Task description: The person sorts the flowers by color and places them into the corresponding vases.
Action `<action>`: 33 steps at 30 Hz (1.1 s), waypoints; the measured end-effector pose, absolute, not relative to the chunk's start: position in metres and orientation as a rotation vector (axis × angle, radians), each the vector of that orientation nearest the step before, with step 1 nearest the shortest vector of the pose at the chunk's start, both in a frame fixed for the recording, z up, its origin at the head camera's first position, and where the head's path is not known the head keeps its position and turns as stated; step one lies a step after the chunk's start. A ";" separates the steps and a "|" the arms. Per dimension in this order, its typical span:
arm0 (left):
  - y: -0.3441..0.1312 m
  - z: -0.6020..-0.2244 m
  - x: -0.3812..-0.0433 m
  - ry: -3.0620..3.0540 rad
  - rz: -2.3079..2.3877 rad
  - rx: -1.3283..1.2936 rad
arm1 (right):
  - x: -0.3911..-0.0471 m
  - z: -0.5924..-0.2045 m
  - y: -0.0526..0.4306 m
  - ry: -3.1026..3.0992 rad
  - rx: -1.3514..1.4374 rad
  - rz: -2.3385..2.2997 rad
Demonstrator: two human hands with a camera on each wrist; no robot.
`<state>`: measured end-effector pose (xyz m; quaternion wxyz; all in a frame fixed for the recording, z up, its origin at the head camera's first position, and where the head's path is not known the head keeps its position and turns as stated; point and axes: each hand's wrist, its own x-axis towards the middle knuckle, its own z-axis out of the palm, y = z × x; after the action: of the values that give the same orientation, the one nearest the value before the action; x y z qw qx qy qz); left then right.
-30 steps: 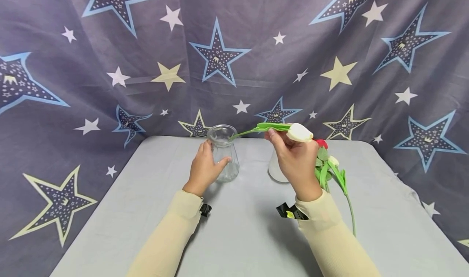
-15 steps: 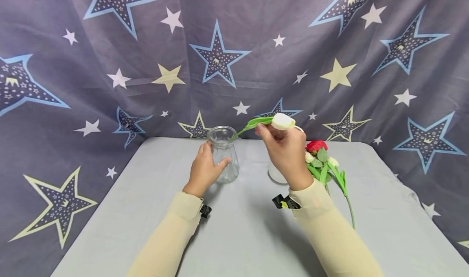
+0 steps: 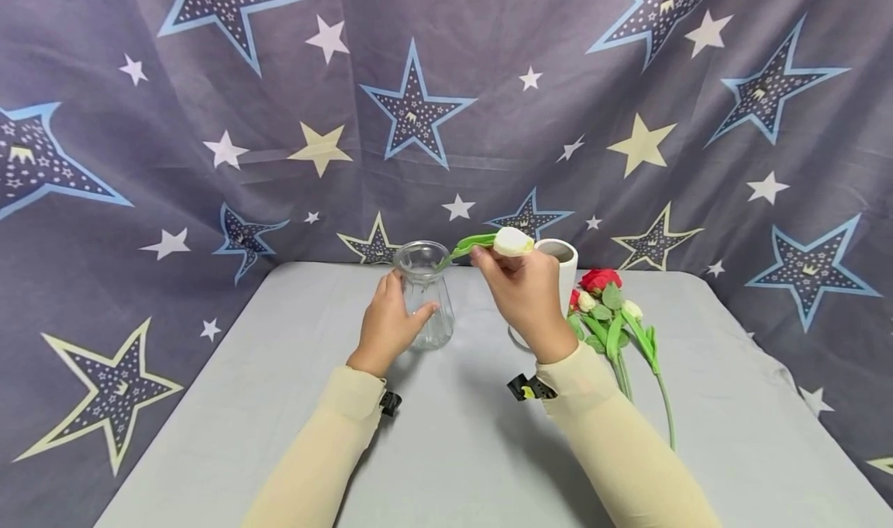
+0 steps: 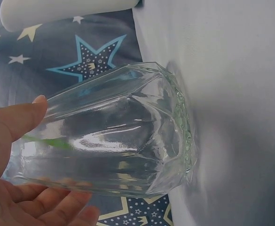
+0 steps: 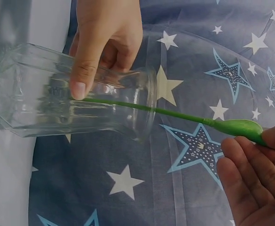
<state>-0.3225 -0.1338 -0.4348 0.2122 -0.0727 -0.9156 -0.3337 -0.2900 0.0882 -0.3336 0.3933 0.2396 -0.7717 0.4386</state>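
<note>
A clear glass vase [image 3: 434, 311] stands upright on the table, its ribbed lower body showing in the left wrist view. My left hand [image 3: 391, 322] grips it from the left, thumb across the front and fingers behind. With thumb and fingertips my right hand [image 3: 526, 295] pinches a white tulip [image 3: 512, 241] by its green leaves just below the bloom. In the right wrist view the tulip's green stem [image 5: 175, 114] runs through the vase's mouth and down inside to about the level of the left thumb.
A white vase [image 3: 567, 272] stands behind my right hand, partly hidden by it. Right of it lie several flowers, among them a red rose [image 3: 601, 280] and a white tulip bud [image 3: 632, 309] with a long stem. A star-patterned curtain [image 3: 412, 187] hangs behind the table.
My right hand has moved left with the white tulip, bringing the bloom closer to the glass vase as its stem slides further in. The left hand keeps its place on the vase.
</note>
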 end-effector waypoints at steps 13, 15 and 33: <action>-0.133 -0.432 -0.323 -2.538 -0.911 -0.206 | -0.297 -0.339 0.079 -1.969 0.641 1.094; -0.133 -0.433 -0.323 -2.546 -0.915 -0.200 | -0.298 -0.341 0.078 -1.975 0.655 1.110; -0.133 -0.436 -0.323 -2.542 -0.900 -0.209 | -0.303 -0.353 0.070 -2.055 0.645 1.132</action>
<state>-0.3226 -0.1333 -0.4357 0.2167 -0.0754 -0.9175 -0.3248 -0.3027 0.0698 -0.3526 0.3467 0.2486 -0.7922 0.4364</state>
